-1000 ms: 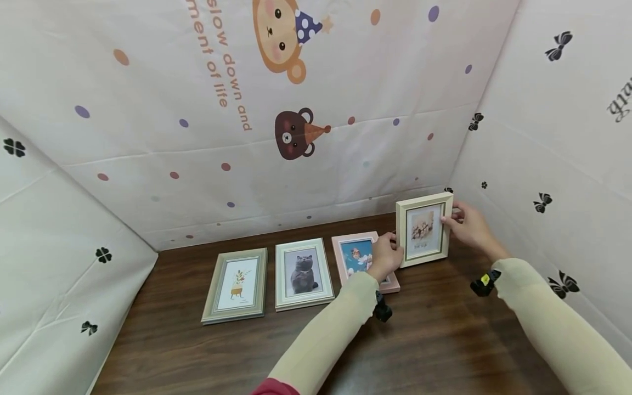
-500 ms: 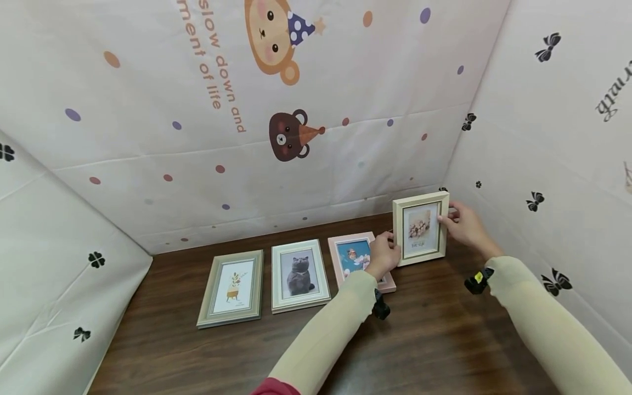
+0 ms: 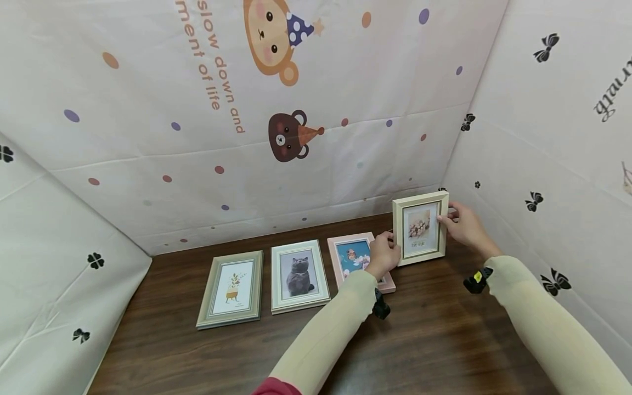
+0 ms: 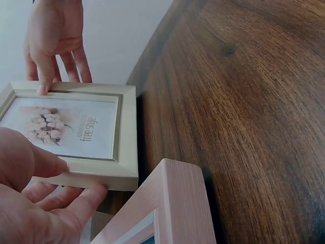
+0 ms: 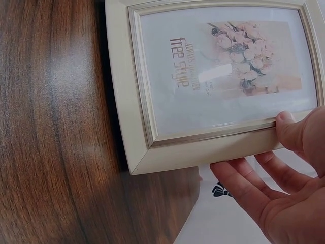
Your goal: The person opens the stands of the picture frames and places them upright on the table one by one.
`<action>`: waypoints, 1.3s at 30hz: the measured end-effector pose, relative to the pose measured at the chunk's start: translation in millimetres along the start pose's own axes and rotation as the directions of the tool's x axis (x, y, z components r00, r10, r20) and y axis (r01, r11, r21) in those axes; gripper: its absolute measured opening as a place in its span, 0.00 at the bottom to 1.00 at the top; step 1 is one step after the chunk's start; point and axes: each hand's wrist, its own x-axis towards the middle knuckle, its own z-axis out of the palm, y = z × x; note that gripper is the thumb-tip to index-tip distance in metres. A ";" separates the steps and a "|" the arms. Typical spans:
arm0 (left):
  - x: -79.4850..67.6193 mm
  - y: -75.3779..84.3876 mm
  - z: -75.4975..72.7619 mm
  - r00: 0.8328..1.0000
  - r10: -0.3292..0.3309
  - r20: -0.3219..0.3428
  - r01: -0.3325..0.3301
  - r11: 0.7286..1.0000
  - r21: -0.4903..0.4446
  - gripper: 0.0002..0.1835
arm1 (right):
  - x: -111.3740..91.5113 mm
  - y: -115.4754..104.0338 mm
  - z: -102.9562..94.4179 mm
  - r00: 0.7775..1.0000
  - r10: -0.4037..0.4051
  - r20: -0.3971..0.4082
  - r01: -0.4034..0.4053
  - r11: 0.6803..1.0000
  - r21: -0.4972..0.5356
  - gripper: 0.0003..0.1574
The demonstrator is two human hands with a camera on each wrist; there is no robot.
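Near the back R corner of the dark brown wood-grain table (image 3: 419, 340), a cream rect. photo frame w/ pink-flower print (image 3: 421, 230) is held approx. upright; can't tell if its lower edge touches the table. L hand (image 3: 385, 256) pinches its L side, thumb on front; R hand (image 3: 466, 227) grips the R side, thumb also in front. Pink rect. frame w/ blue pic (image 3: 353, 257) lies flat, partly under L hand; white cat-photo frame (image 3: 299, 276) & grey-beige plant-print frame (image 3: 231, 289) lie farther L along the back edge.
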 end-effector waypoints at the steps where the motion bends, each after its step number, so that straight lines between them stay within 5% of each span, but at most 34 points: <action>1: -0.5 0.3 -0.5 1.000 0.002 0.000 -0.002 1.000 0.001 0.09 | 0.1 -0.9 0.0 1.000 0.004 0.000 -0.004 1.000 -0.005 0.32; 10: -4.7 4.5 -4.4 1.000 -0.001 0.016 0.001 1.000 -0.013 0.16 | -2.9 -7.8 -3.6 1.000 -0.003 0.011 0.003 1.000 -0.031 0.37; 19: -10.5 5.9 -25.4 0.999 0.032 0.005 -0.032 0.999 0.036 0.21 | -8.6 -23.1 -11.7 0.999 -0.036 -0.018 0.036 0.999 -0.012 0.50; 27: -17.7 3.2 -48.3 0.999 0.048 0.010 -0.048 0.997 0.054 0.23 | -15.6 -44.3 -13.1 0.983 -0.150 -0.101 0.148 0.989 -0.025 0.50; 39: -24.5 -3.7 -73.6 0.995 0.104 -0.009 -0.104 0.994 0.040 0.24 | -23.9 -66.8 -4.0 0.975 -0.157 -0.160 0.149 0.987 -0.060 0.48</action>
